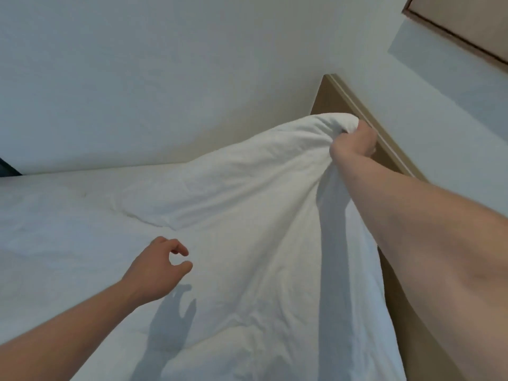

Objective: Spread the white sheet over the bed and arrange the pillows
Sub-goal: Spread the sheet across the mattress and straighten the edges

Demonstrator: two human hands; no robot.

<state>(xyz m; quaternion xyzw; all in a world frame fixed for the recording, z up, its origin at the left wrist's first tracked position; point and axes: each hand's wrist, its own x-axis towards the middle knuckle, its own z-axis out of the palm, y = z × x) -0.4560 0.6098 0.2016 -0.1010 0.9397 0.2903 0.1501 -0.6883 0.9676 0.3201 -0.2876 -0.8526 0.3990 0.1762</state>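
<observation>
From the head view I see the white sheet point(220, 202) covering the bed point(35, 215) across the lower left and centre of the frame, its long run going from the lower left up toward the upper right, where one end is lifted into a peak. My right hand point(354, 143) sits at that peak in the right centre of the frame, fingers curled tight into a bunched fold of the sheet, holding it raised just beside the tan headboard point(357, 105). From that grip the cloth drops in a steep fold toward the bottom edge, and my right forearm crosses in front of its right border, so I cannot make out how that border lies. My left hand point(162, 268) hovers at lower centre above the sheet, fingers loosely curled with thumb and forefinger near each other, gripping nothing; its shadow falls on the cloth just below it. The pale wall point(137, 78) fills the upper left. A brown-framed panel point(467, 23) is cut off by the upper right corner, and a dark object point(7, 169) at the left edge is too cropped to identify.
</observation>
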